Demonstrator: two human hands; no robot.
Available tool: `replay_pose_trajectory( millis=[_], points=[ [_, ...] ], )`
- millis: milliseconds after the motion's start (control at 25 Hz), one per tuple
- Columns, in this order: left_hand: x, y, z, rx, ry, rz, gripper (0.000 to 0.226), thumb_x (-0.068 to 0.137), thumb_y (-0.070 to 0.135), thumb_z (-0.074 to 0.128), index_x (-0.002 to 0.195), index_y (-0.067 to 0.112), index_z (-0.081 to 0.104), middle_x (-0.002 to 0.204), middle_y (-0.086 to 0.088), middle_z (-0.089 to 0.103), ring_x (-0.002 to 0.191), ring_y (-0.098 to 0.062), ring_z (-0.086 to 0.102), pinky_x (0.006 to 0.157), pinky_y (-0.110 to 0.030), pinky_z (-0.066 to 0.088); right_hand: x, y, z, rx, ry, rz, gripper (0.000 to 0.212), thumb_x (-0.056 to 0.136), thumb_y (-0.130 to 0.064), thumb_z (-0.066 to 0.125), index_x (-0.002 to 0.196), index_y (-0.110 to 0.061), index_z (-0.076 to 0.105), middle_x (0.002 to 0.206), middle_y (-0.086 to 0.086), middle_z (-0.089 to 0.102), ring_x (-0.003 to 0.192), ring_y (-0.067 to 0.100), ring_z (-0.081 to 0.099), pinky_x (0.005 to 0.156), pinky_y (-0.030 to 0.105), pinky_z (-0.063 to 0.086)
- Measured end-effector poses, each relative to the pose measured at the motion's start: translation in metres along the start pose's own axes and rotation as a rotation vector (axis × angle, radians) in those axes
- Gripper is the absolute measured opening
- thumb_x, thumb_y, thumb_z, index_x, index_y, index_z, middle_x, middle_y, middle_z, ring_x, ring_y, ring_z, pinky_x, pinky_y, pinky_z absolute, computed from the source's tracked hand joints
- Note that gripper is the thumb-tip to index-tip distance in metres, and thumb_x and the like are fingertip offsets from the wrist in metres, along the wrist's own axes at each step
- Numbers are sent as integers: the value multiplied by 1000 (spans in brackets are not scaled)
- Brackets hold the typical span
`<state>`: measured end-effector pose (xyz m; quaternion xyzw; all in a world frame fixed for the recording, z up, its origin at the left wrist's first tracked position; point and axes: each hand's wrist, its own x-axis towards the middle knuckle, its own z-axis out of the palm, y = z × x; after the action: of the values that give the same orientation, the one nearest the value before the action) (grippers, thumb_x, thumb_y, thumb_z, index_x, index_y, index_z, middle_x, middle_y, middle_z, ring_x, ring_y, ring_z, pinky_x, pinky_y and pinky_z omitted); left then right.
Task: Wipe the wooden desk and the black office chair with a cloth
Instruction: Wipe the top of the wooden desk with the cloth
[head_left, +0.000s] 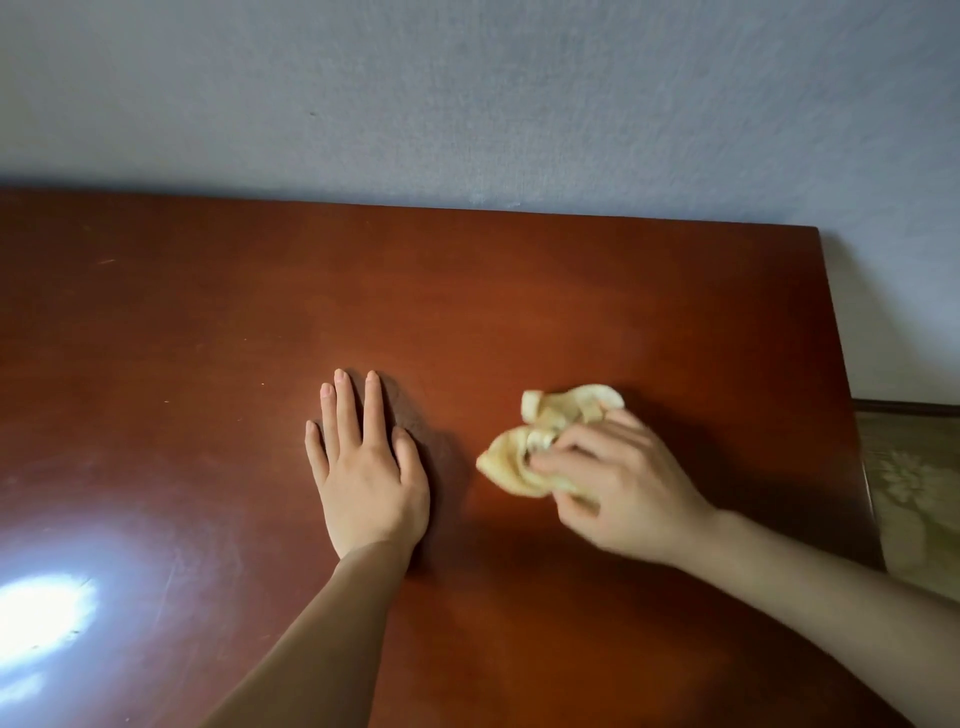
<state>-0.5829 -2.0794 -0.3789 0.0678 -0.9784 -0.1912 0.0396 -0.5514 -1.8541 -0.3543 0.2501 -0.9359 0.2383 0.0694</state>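
Reddish wooden desk (208, 322) backed up against a grey wall (467, 93), left hand (363, 467) flat with fingers straight, right hand (618, 483) gripping a crumpled yellow cloth (540, 441) near the desk's right edge, loads of bare top to the left

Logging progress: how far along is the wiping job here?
Done: nothing provable; the wooden desk shows no clear wiped patch. In hand: the right hand grips the crumpled cloth against the desktop near its right end, left hand resting flat. Left: specks on the desk's left part, and the chair, not in view.
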Motion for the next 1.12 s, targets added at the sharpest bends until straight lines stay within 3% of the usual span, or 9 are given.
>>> replay_pose_trajectory(
  millis=[160,280,400,480,560,640,720,1120],
  points=[
    [0,0,-1,-4,-7,6,65,86,32,16,149,20,26,159,-3,14,147,-14,2,118,-32,-4,0,7,-10,12,-205,-294,18,77,-11,62,90,-16,73,78,-2,62,69,13,59,67,31,49],
    [-1,1,-3,-16,-14,16,69,82,30,14,149,19,25,159,-3,12,147,-14,1,118,-30,-7,32,32,-15,-85,-119,-317,17,75,-8,69,91,-14,74,78,1,65,67,20,62,68,36,53],
    [-1,2,-4,-28,-19,17,71,80,30,13,149,19,24,159,-3,11,147,-14,0,117,-29,-8,74,62,-16,-189,-21,-96,26,71,-8,78,96,-10,74,84,9,68,81,32,65,76,44,53],
    [-1,2,-5,-41,-19,19,72,79,29,13,149,19,24,159,-3,11,146,-14,0,117,-28,-9,104,75,-13,-220,23,140,27,79,-15,72,106,-10,71,99,13,68,98,38,61,84,46,49],
    [-1,2,-5,-52,-16,18,73,78,28,14,149,19,24,159,-3,11,146,-13,0,117,-27,-9,129,79,-4,-215,109,371,26,86,-22,64,110,-12,68,110,11,66,105,37,56,88,42,43],
    [-1,1,-5,-56,-18,18,73,77,28,14,149,19,24,159,-3,11,146,-14,0,117,-27,-10,148,72,9,-227,209,561,24,88,-24,58,108,-13,67,109,9,65,103,31,57,91,39,38],
    [-1,1,-4,-60,-24,21,73,77,28,15,149,19,24,159,-3,11,147,-15,0,117,-28,-9,155,60,19,-225,263,657,23,89,-25,55,107,-15,66,107,6,65,103,26,57,93,36,34],
    [-1,-1,-6,-145,-29,17,71,80,28,17,150,20,23,159,-1,11,146,-10,-4,116,-23,-10,108,-10,41,-19,124,178,23,77,-15,72,100,-13,74,86,5,67,78,29,63,81,44,48]
  ],
)
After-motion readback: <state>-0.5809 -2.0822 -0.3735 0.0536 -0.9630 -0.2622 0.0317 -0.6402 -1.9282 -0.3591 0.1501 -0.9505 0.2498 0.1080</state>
